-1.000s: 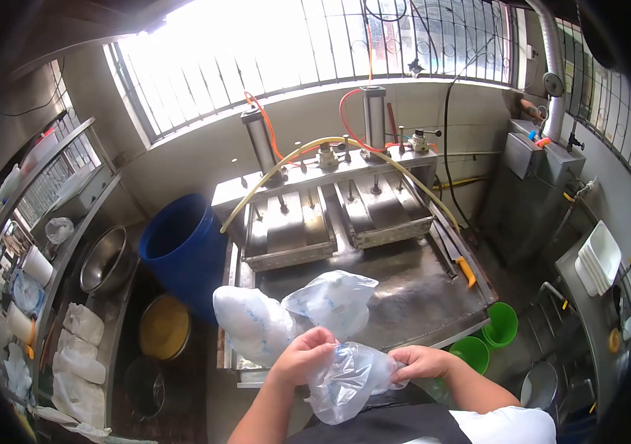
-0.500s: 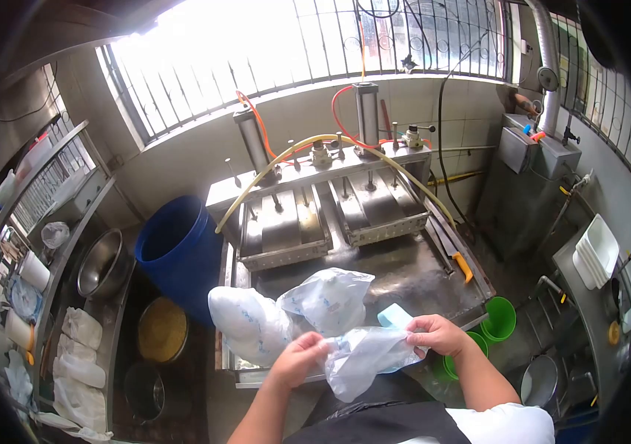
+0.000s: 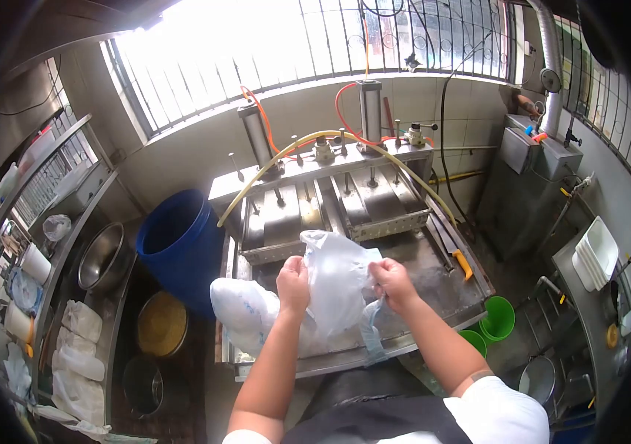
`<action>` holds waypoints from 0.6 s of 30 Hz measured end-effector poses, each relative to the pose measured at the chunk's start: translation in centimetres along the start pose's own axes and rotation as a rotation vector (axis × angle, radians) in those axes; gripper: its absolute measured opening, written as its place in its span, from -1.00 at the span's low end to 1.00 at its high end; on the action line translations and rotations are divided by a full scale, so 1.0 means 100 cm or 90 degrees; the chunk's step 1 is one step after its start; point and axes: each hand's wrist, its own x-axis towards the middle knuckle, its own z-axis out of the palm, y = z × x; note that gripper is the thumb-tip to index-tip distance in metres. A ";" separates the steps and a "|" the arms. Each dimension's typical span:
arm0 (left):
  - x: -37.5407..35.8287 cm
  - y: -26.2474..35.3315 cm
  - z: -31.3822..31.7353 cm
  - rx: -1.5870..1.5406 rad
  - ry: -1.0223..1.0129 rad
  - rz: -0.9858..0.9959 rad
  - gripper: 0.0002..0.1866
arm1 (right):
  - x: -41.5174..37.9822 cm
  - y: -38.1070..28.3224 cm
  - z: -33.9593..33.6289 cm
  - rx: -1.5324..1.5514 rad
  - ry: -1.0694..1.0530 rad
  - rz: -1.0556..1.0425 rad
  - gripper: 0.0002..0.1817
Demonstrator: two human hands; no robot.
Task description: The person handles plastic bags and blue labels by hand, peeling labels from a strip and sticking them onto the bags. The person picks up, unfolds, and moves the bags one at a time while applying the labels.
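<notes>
My left hand (image 3: 293, 283) and my right hand (image 3: 391, 283) each grip one side of a clear plastic bag (image 3: 336, 285), held up and stretched between them over the steel press table (image 3: 434, 285). A strip of the bag hangs down below my right hand. Under and behind the held bag lies a heap of white filled plastic bags (image 3: 240, 309) on the table's left front. The twin steel press moulds (image 3: 330, 214) sit just beyond my hands.
A blue barrel (image 3: 175, 240) stands left of the table, with steel bowls (image 3: 101, 259) and a yellow-filled tub (image 3: 163, 325) beside it. A knife with an orange handle (image 3: 457, 255) lies at the table's right edge. Green buckets (image 3: 497, 318) and white trays (image 3: 598, 255) are at the right.
Both hands rose from near my waist to above the table, lifting the plastic bag and spreading it upright between them. The light blue block seen by my right hand is hidden now.
</notes>
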 end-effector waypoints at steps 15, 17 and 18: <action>-0.058 -0.137 0.014 -0.309 -0.091 -0.447 -0.59 | 0.018 0.124 -0.054 -0.040 -0.060 0.241 -0.77; -0.086 -0.134 0.002 -0.352 -0.084 -0.409 -0.56 | -0.004 0.092 -0.058 -0.008 -0.020 0.226 -0.78; -0.105 -0.137 -0.003 -0.395 -0.075 -0.372 -0.52 | -0.015 0.079 -0.063 0.024 0.019 0.213 -0.78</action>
